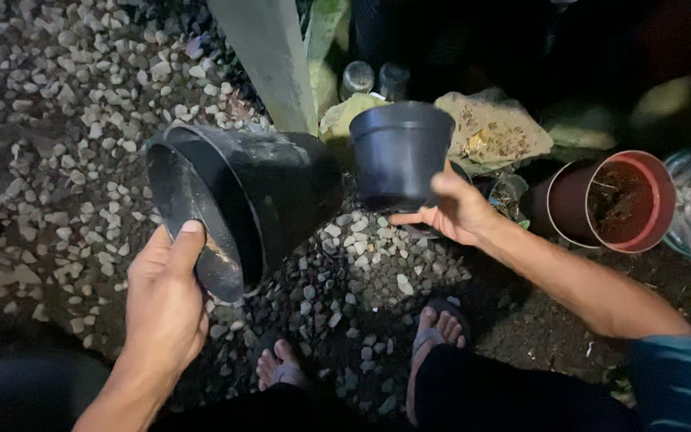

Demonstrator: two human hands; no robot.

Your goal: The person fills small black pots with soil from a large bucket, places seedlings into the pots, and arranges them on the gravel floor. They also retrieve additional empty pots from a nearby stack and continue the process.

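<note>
Left hand (165, 296) and right hand (453, 210), each clamped on a black plastic pot.
The large pot (241, 204) is held tilted by its rim, left of the pale post (269, 60); the small pot (400, 152) is held upright, right of it.

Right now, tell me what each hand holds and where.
Left hand grips the large black pot by its rim; right hand holds the small black pot at its base.

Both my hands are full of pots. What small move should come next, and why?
Probably set the small black pot down on the gravel: the right hand holds it upright, while the left hand grips the tilted big black pot by its rim.
</note>
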